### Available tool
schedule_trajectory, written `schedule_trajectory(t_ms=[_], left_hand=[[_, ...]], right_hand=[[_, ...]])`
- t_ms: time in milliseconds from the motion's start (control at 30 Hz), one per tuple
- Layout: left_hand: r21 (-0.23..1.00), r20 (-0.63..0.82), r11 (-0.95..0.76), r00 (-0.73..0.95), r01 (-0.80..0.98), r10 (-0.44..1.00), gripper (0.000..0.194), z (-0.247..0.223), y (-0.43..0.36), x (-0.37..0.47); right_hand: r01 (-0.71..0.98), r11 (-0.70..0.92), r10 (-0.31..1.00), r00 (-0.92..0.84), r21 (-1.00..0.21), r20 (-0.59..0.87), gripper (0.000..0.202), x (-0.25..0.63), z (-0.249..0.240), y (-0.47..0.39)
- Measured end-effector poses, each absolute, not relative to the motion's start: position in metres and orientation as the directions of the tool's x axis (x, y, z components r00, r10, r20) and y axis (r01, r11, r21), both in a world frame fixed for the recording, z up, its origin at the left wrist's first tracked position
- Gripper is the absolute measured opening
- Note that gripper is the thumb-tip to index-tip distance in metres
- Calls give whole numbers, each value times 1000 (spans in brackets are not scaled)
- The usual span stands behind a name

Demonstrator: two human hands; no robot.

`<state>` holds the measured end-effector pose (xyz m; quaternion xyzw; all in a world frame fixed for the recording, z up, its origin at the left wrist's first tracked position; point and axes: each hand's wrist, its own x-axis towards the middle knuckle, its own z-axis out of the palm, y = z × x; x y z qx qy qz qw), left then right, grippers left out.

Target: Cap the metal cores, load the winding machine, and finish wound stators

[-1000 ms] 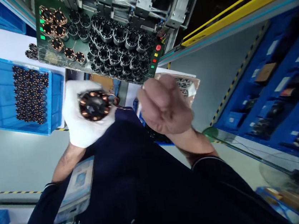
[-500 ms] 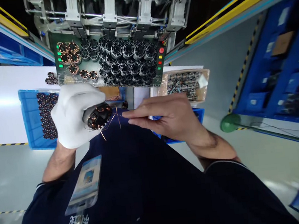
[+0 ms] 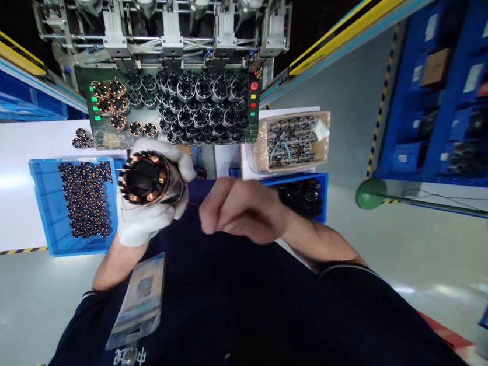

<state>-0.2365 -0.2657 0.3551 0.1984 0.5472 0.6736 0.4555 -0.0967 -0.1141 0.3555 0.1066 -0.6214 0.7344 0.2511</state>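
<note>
Left hand (image 3: pixel 150 208): gloved, one copper-wound stator (image 3: pixel 149 179) clasped, at 10 o'clock.
Right hand (image 3: pixel 241 212): bare, fingers curled together; pinch cannot be told.
Blue trays: two, left tray (image 3: pixel 47 211), right tray (image 3: pixel 321 183).

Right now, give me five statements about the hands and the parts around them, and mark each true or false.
1. The gloved left hand holds a copper-wound stator. True.
2. The right hand wears a white glove. False: it is bare.
3. A blue bin of wound stators sits left of the left hand. True.
4. The cardboard box is empty. False: it holds parts.
5. The green tray by the machine holds only wound stators. False: most there are unwound cores.
</note>
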Motion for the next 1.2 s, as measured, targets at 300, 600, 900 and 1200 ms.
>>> schedule_trajectory(t_ms=[300, 600, 900, 1200], left_hand=[[984, -20, -112, -715, -136, 698, 78, 355, -234, -235], [945, 301, -215, -394, 248, 869, 81, 362, -242, -233], [937, -84, -53, -370, -345, 925, 72, 347, -248, -236], [847, -183, -194, -614, -496, 768, 92, 356, -249, -248]], right_hand=[[-305, -29, 300, -911, -952, 283, 41, -59, 347, -80], [36, -302, 60, -997, -953, -57, 55, -72, 370, -55], [34, -279, 2, -999, -960, -36, 44, -67, 348, -68], [151, 96, 237, -964, -984, -124, 27, -65, 313, -79]])
